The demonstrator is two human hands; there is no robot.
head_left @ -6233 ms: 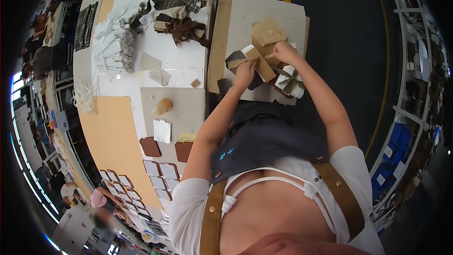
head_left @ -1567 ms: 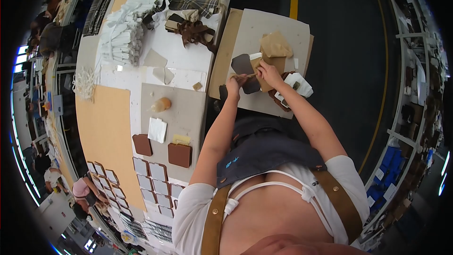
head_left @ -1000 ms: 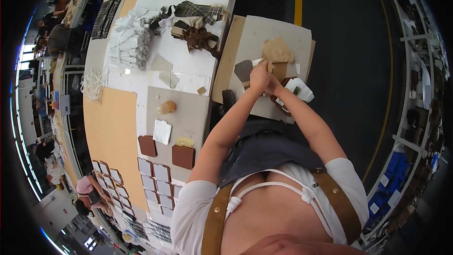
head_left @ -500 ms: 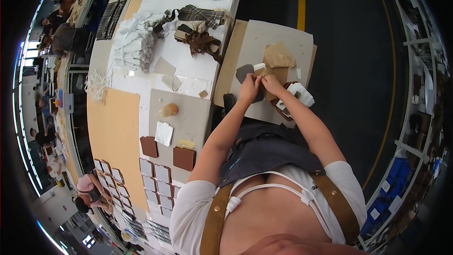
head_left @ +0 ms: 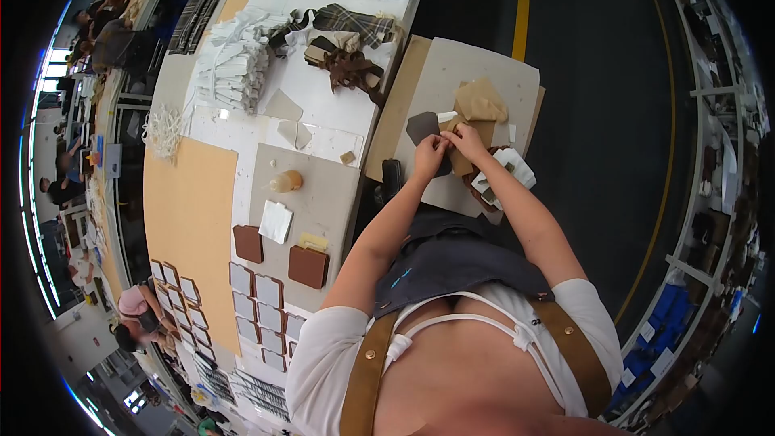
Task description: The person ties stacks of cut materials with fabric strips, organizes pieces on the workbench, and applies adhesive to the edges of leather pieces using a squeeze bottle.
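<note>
Over grey panel (head_left: 422, 127), grips (head_left: 428, 159) (head_left: 471, 143) pinched, hold unclear

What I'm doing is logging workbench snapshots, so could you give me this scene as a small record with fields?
Left grip: over the dark grey piece
Right grip: fingertips close against those of the left
Between fingertips: too small to tell
Work surface: pale board
Beyond the hands: creased tan sheet
Right of the right forearm: white piece
Table on the left: bottle, white square, brown panels, bundled white strips
</note>
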